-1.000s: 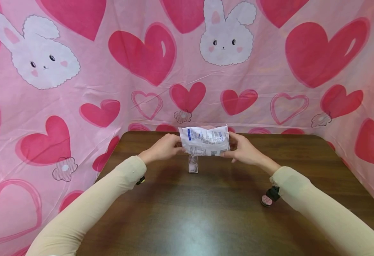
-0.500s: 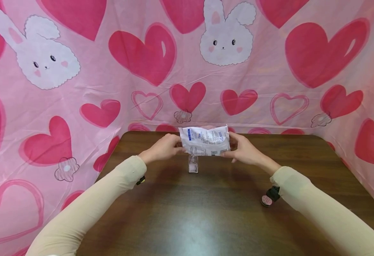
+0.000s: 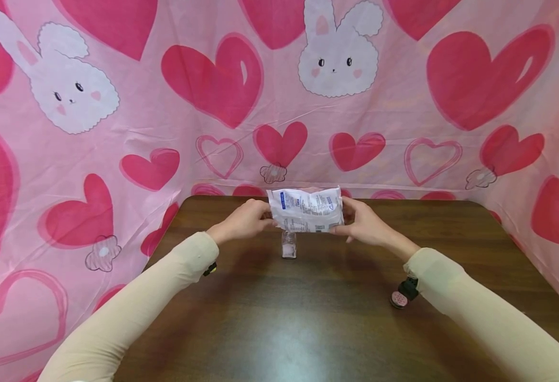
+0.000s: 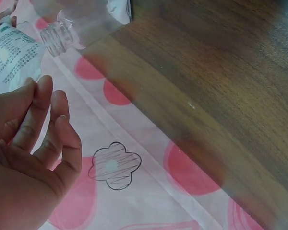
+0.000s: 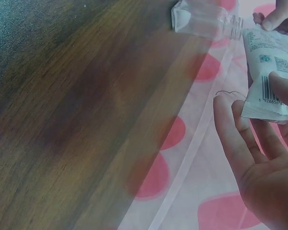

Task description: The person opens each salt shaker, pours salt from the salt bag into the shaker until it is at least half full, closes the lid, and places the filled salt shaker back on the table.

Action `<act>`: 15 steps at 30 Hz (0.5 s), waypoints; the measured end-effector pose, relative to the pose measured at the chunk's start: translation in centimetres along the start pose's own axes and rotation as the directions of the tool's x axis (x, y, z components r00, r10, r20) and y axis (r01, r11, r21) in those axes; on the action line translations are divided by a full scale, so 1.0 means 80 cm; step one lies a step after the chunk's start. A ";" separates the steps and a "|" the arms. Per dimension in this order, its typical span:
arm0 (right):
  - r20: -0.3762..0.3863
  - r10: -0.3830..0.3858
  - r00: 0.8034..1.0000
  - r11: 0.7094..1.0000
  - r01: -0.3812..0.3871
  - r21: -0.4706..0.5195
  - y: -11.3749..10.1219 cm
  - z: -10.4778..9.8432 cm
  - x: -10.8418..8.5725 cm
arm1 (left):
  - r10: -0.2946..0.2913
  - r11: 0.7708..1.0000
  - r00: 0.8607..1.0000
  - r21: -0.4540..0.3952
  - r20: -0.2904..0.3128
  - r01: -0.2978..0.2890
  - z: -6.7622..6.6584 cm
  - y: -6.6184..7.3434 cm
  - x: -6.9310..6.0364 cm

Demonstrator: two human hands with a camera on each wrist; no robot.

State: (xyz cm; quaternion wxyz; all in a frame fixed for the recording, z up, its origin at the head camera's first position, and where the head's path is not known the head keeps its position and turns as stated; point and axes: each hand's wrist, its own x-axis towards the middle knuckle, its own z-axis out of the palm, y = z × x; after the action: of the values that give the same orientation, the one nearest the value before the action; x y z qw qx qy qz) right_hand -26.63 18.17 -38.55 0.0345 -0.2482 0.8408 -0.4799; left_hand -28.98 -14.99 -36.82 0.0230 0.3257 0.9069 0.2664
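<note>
In the head view a white printed packet (image 3: 307,210) hangs above the far part of the table, held at both ends. The left hand (image 3: 246,219) pinches its left end; in the left wrist view that hand (image 4: 38,139) has thumb and forefinger together at the packet (image 4: 13,57). At the right end, the right hand (image 3: 366,223) grips with its thumb on the near face. The right wrist view shows this hand (image 5: 264,153) with the thumb over the barcode end of the packet (image 5: 269,67). A clear bottle (image 3: 289,246) stands below the packet, its top partly hidden.
The brown wooden table (image 3: 260,318) reaches to a pink cloth (image 3: 279,106) with hearts and rabbits behind it and at both sides. A small pink round thing (image 3: 398,299) shows beside the dark band (image 3: 408,288) at the right wrist.
</note>
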 end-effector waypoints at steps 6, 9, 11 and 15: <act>-0.006 0.003 1.000 1.000 -0.003 -0.002 0.000 0.000 0.000 | 0.003 1.000 1.000 -0.009 0.006 -0.002 0.000 -0.001 0.001; -0.002 -0.002 1.000 1.000 0.002 -0.007 0.000 0.000 0.000 | 0.002 1.000 1.000 -0.011 0.008 -0.001 0.000 -0.001 0.001; -0.003 -0.004 1.000 1.000 0.004 -0.009 0.000 0.000 0.001 | 0.000 1.000 1.000 -0.011 0.005 0.000 0.000 -0.001 0.001; -0.003 -0.004 1.000 1.000 0.004 -0.005 -0.001 -0.001 0.001 | -0.001 1.000 1.000 -0.003 -0.001 0.001 0.001 -0.002 0.001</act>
State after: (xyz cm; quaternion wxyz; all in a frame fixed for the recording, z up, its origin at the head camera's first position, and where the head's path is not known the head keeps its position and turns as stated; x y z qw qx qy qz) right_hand -26.68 18.15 -38.46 0.0318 -0.2492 0.8417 -0.4780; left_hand -29.13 -15.04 -36.98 0.0232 0.3253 0.9066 0.2677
